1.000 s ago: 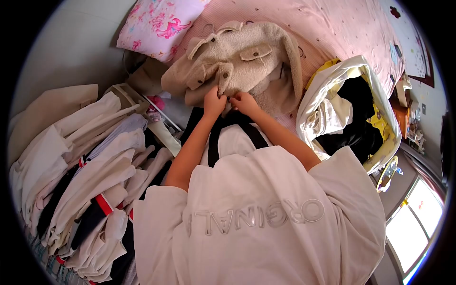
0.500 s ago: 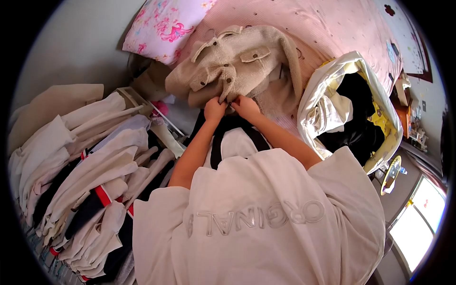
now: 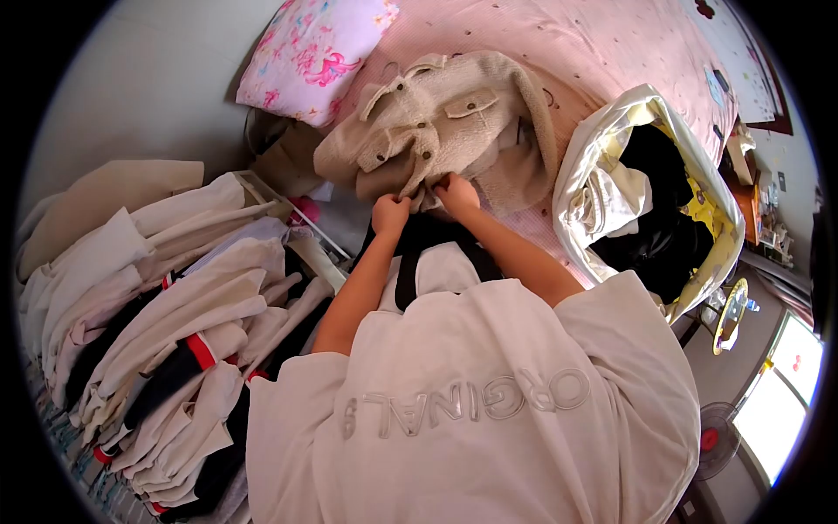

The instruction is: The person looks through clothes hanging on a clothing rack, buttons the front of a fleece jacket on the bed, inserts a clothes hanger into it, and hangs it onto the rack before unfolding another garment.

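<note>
A beige fleece jacket (image 3: 476, 131) with dark snap buttons and flap pockets lies bunched on the pink bed. At its near edge, my left hand (image 3: 390, 215) is closed on the jacket's hem. My right hand (image 3: 457, 194) also pinches the hem, a little farther to the right. Both hands are close together, and the fingertips are partly hidden in the cloth. The buttoned front runs down toward my hands.
Right of the jacket stands a fabric laundry basket (image 3: 572, 218) with black and white clothes inside. A rack of hanging clothes (image 3: 175, 288) fills the left side. A floral pillow (image 3: 305, 65) lies on the pink bedspread (image 3: 559, 35) by the wall.
My hands have moved slightly apart, the left one lower and to the left. The jacket's lower front has been drawn toward me a little. The whole view has shifted slightly.
</note>
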### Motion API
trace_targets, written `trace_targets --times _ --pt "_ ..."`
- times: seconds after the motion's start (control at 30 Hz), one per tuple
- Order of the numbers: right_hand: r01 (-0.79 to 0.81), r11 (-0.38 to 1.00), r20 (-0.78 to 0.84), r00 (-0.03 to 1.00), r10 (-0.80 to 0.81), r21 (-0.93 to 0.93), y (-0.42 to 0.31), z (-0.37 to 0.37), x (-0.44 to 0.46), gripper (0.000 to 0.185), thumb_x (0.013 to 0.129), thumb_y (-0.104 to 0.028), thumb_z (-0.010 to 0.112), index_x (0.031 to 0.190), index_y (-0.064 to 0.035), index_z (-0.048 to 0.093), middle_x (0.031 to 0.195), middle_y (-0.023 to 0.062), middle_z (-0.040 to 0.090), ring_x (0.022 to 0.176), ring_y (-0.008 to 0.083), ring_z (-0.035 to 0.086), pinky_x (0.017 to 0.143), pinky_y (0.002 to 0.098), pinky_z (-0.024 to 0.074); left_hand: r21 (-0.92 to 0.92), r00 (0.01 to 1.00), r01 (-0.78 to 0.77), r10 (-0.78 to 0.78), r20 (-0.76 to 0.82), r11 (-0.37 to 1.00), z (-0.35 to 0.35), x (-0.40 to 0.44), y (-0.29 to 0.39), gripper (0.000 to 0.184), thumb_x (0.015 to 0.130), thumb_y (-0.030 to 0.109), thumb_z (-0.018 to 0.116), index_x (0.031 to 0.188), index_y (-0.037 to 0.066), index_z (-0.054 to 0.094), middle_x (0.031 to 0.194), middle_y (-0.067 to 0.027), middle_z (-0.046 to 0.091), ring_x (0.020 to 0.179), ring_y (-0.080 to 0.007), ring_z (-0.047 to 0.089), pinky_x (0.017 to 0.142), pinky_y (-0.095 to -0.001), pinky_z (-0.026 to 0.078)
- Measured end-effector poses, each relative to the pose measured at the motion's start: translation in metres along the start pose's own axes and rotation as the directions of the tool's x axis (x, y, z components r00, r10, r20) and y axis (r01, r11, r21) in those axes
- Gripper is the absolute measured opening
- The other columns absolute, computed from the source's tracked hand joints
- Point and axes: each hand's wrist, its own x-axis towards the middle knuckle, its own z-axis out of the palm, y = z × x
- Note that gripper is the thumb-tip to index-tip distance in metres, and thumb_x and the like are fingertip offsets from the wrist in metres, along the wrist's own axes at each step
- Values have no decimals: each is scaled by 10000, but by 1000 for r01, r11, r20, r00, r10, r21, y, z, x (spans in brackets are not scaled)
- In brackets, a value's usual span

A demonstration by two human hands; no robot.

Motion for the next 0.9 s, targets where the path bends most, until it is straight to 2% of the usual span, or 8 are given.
trace_targets --times 0.17,0.27,0.37,0.47,0.6,0.63,0.77,0.9 --pt "4 1000 -41 999 -5 -8 -4 7 2 297 679 -241 627 883 -33 573 864 162 609 821 320 579 721 400 456 48 999 23 -22 -31 999 10 1 6 291 701 244 527 853 20 635 826 -195 607 808 -364 569 726 -408 444" --pt "80 995 -51 996 -77 63 -9 9 9 289 691 -241 616 880 -26 577 857 168 610 822 327 578 722 404 457 -110 959 -241 220 -178 964 23 -2 8 245 737 177 498 862 -4 607 817 -219 588 805 -397 544 711 -422 431" --pt "154 975 -78 987 -143 162 -15 3 10 256 710 -233 595 848 -17 588 834 178 610 805 340 577 712 410 461 -213 930 -333 282 -236 919 28 -2 17 207 762 126 477 873 -23 568 814 -239 568 799 -414 524 695 -424 419" --pt "225 941 -173 968 -185 252 -17 -3 15 205 705 -203 588 777 -12 605 734 179 604 724 336 587 665 391 468 -317 910 -400 331 -251 860 21 5 21 194 765 100 478 901 -20 546 824 -231 562 794 -393 527 698 -386 419" --pt "355 873 -246 927 -283 334 -36 -30 28 169 742 -147 576 753 21 585 622 91 584 578 139 552 550 285 442 -462 815 -576 432 -386 674 -26 5 63 218 762 83 481 945 -20 542 838 -163 587 793 -261 570 724 -324 423" --pt "341 849 -229 936 -267 403 -52 -50 30 195 719 -190 580 788 -8 600 687 162 597 642 291 587 603 349 453 -409 838 -541 434 -329 735 -33 34 57 221 761 77 478 947 -27 537 850 -133 588 795 -205 567 718 -304 425" --pt "589 787 -516 739 -433 183 -120 -120 55 182 732 -198 561 756 -23 607 687 165 590 659 326 571 609 382 449 -547 846 -533 431 -315 646 -87 81 128 224 776 93 470 964 0 548 755 2 521 663 -90 444 609 -237 366" --pt "358 803 -143 869 -473 -477 -153 -161 68 171 745 -167 516 827 -71 631 742 123 622 723 277 604 628 366 475 -474 907 -420 357 -222 774 -88 97 145 192 760 100 476 903 12 568 701 -8 508 642 -91 429 599 -256 367"
